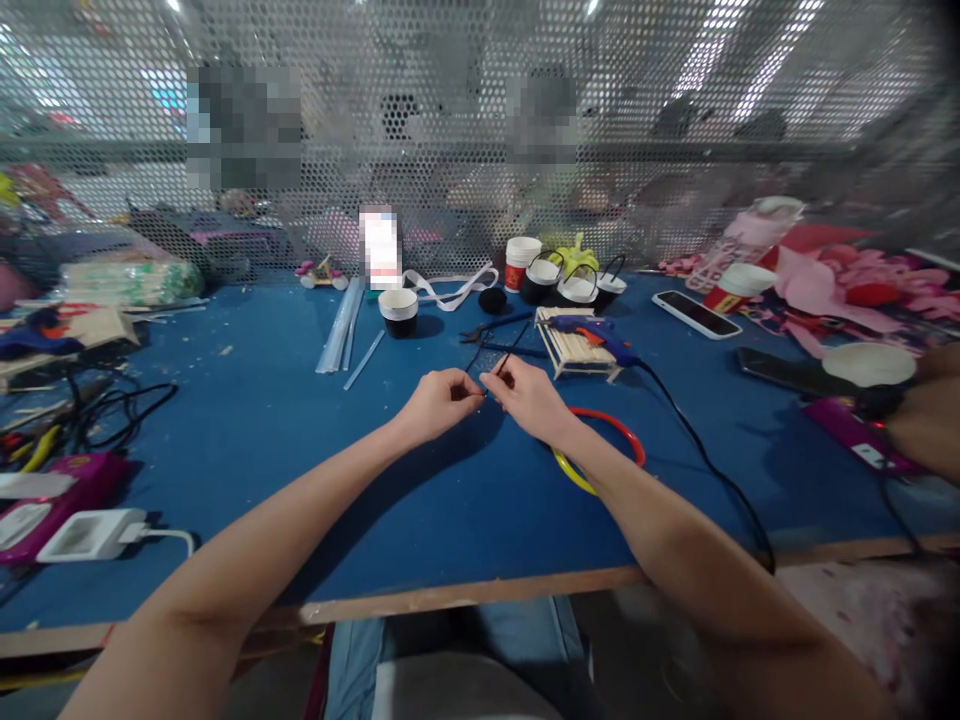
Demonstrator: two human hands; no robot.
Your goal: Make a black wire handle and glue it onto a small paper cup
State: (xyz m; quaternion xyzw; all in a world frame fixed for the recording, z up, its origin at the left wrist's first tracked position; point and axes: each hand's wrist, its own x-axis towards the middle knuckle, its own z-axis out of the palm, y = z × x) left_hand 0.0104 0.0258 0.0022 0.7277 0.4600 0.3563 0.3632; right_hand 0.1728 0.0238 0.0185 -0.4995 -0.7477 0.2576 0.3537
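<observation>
Left hand: your left hand (439,400) is pinched shut, fingertips on one end of a thin black wire (501,366).
Right hand: your right hand (529,395) is closed too, thumb and forefinger on the same wire, just beside the left.
Wire: it sits between both hands over the middle of the surface, its free end sticking up and away toward the pliers (480,332). Too thin to tell if it is bent.
Grip tip: judging by the pose, keep both pinches close together and low over the surface so the wire doesn't spring or slip; work it in small moves.
Near right arm: a red and yellow ring (611,425) lies partly under your forearm.
Further out: blue glue gun (592,333) resting on a small wooden stick rack (574,350), its black cord (705,460) running to the front edge; clear glue sticks (341,335) to the left; paper cup (398,310) behind.
Surface: blue surface (300,450) with a wooden edge, cluttered; phone (696,313) at right, charger (94,533) at left.
Room: perforated metal screen (450,120) at the back, people blurred beyond it; another person's arm (930,420) at far right.
</observation>
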